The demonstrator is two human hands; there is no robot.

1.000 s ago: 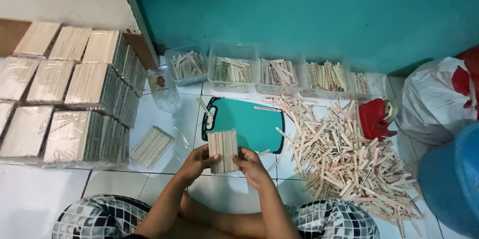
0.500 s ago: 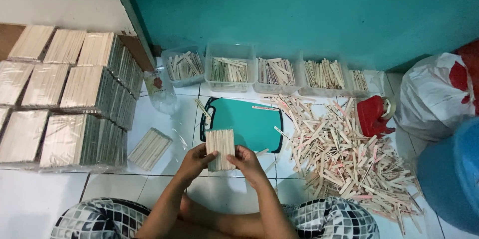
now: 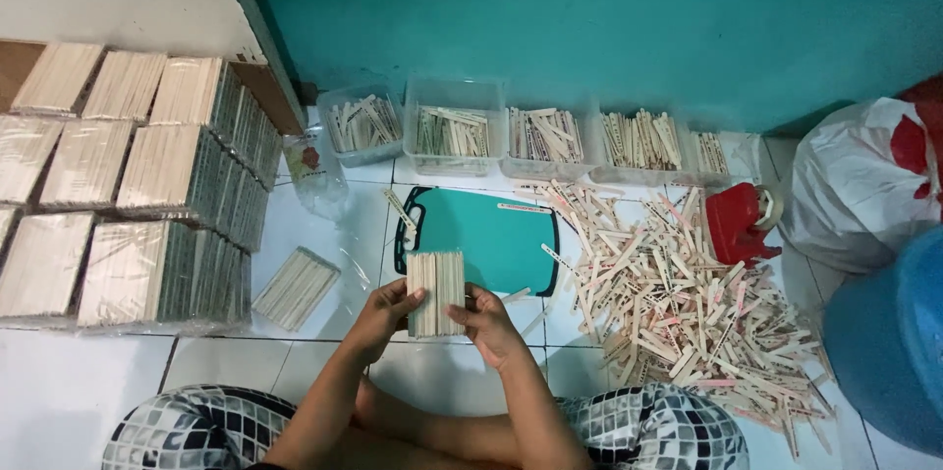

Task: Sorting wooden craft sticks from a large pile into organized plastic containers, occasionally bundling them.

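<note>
Teal wall (image 3: 609,18) fills the top of the view, white tiled floor (image 3: 69,391) below. Left: wrapped stacks of wooden sticks (image 3: 128,175), packed in rows against a cardboard box (image 3: 15,62). Far right: blue tub (image 3: 899,342), and above it a white plastic bag (image 3: 859,185). Big loose pile of sticks (image 3: 678,298) spread on floor at right, touching the red tape holder (image 3: 737,224). Teal cutting board (image 3: 486,239) lies in the middle, just left of pile. Row of clear tubs (image 3: 457,126) w/ sorted sticks along the wall. One small wrapped bundle (image 3: 295,288) lies alone on floor, b/w stacks and board.

Stick bundle (image 3: 436,280) held upright over near edge of board, in front of the person's knees. Left hand (image 3: 381,318) grip: closed on bundle's left side. Right hand (image 3: 488,323) grip: closed on its right side, thumb across the front.
</note>
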